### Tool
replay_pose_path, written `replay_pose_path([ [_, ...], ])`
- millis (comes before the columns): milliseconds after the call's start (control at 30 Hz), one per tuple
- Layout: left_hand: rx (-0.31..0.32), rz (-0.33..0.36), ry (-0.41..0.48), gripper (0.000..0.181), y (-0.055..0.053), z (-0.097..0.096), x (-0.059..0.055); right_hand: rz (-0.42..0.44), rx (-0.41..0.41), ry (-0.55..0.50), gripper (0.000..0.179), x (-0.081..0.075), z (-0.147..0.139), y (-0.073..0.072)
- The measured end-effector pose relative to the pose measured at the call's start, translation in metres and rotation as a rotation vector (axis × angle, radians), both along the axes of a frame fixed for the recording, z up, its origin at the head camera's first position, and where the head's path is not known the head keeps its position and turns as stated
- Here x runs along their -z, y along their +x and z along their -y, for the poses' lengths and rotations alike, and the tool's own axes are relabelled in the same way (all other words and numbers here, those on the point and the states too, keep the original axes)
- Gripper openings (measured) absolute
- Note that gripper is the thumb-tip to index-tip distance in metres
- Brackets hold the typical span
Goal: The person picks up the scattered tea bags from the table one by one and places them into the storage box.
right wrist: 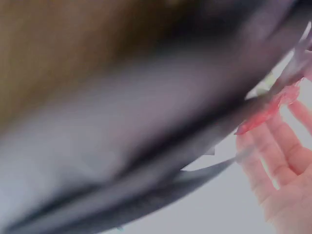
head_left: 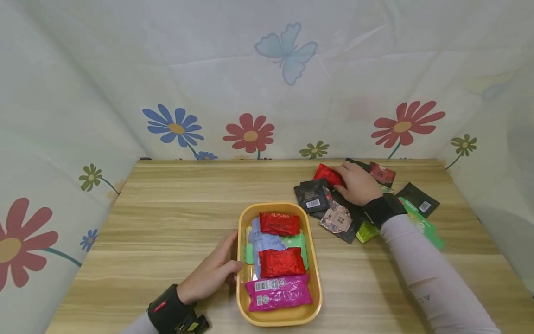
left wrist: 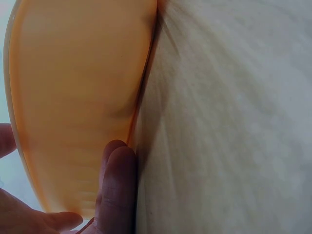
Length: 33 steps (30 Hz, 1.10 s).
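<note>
A yellow plastic tray stands at the front middle of the wooden table. Inside it lie two red foil packets, a magenta packet and blue and green packets partly beneath them. My left hand holds the tray's left side, thumb at the rim and fingers against the outer wall. My right hand reaches into a pile at the back right, pinching a red foil packet. That packet also shows against the fingers in the right wrist view, where much is blurred.
Black sachets lie around the right hand, some overlapping. A patterned sachet, a green packet and a lime packet are beside the right forearm. A flower-printed cloth hangs behind the wooden table.
</note>
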<state>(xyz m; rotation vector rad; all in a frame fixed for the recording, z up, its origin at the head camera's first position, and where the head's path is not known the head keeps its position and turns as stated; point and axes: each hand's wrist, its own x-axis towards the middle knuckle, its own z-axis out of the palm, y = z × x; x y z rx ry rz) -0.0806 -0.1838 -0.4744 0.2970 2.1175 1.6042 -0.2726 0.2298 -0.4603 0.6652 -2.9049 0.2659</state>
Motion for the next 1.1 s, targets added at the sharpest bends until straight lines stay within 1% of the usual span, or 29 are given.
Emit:
replay_pose_path([
  [100, 0.001, 0.003, 0.001, 0.079, 0.000, 0.000, 0.000, -0.032, 0.013, -0.021, 0.061, -0.009, -0.001, 0.001],
  [200, 0.004, 0.001, 0.001, 0.079, -0.001, 0.000, 0.000, -0.062, 0.022, -0.050, 0.062, -0.022, 0.000, 0.005],
  [300, 0.008, -0.003, 0.004, 0.079, -0.001, 0.000, -0.001, -0.096, 0.026, -0.078, 0.063, -0.037, 0.005, 0.012],
  [400, 0.012, -0.004, 0.009, 0.079, -0.002, -0.001, -0.001, -0.125, -0.001, -0.110, 0.062, -0.050, 0.014, 0.023],
  [500, 0.011, -0.014, 0.005, 0.078, -0.001, -0.002, -0.003, -0.141, -0.075, -0.151, 0.062, -0.060, 0.026, 0.039],
  [633, 0.003, -0.020, 0.011, 0.077, -0.001, -0.004, -0.006, -0.129, -0.188, -0.195, 0.062, -0.071, 0.049, 0.068],
  [733, -0.002, -0.026, 0.018, 0.077, 0.000, -0.004, -0.007, -0.123, -0.260, -0.221, 0.062, -0.077, 0.067, 0.090],
  [833, -0.004, -0.031, 0.023, 0.077, 0.001, -0.004, -0.008, -0.129, -0.328, -0.255, 0.061, -0.081, 0.081, 0.110],
  [967, -0.006, -0.016, 0.032, 0.077, 0.001, -0.004, -0.008, -0.127, -0.390, -0.289, 0.060, -0.085, 0.091, 0.129],
  [1100, -0.012, -0.005, 0.019, 0.077, 0.001, -0.004, -0.006, -0.098, -0.421, -0.306, 0.058, -0.088, 0.097, 0.144],
])
